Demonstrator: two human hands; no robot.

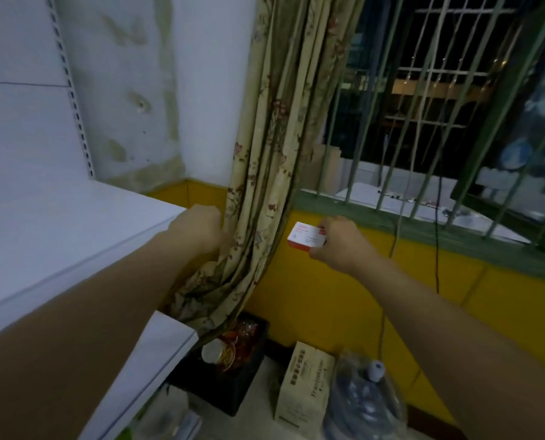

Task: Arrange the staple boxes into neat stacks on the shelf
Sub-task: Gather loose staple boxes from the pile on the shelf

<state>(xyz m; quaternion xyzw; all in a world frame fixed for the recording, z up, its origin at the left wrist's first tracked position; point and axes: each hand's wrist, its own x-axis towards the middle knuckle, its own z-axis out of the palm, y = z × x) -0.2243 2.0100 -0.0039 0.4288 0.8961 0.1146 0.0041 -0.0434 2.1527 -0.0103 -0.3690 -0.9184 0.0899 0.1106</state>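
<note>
My right hand (339,244) pinches a small white and red staple box (306,235), held in the air in front of the yellow wall under the window. My left hand (198,230) is curled into a fist at the right end of the white shelf (58,236), next to the curtain; whether it holds anything is hidden. No staple boxes show on the shelf top.
A flowered curtain (265,173) hangs between the shelf and a barred window (439,106). Below are a lower white shelf (166,344), a black crate (233,376) with items, a cardboard box (306,385) and a large water bottle (363,401).
</note>
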